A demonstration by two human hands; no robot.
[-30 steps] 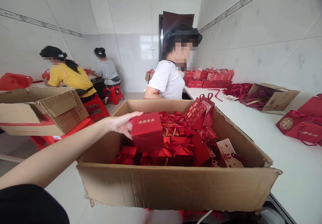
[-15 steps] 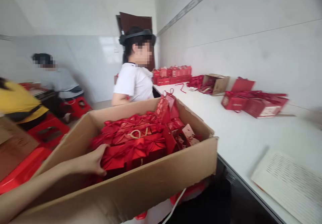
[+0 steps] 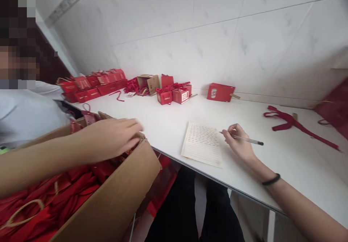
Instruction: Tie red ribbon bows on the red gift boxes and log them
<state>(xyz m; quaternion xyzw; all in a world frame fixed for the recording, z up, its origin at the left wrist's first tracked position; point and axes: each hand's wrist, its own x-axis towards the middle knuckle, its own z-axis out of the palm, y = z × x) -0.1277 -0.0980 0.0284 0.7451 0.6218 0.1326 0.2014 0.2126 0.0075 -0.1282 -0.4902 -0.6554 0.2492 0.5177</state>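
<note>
My right hand (image 3: pixel 240 144) grips a clear pen (image 3: pixel 248 139) with a dark end, its tip over the right edge of a notepad (image 3: pixel 202 160). Rows of small marks cover the upper part of the lined page. My left hand (image 3: pixel 121 135) is stretched out above the corner of a cardboard box (image 3: pixel 130 195), slightly blurred, with nothing seen in it. Inside the box lie several red gift boxes (image 3: pixel 67 198) with ribbons and a looped cord handle, partly hidden by my left forearm.
On the white table (image 3: pixel 152 126), red gift boxes (image 3: pixel 174 93) stand near the wall. Farther left are a row of red boxes (image 3: pixel 100 86) and an open carton (image 3: pixel 149 84) beside ribbons. A loose red ribbon (image 3: pixel 288 120) lies right. A person (image 3: pixel 29 107) is close on my left.
The view has swung right and down toward the notepad. My left hand has left the red gift boxes and is above the box's corner. My right hand with the pen has come into view.
</note>
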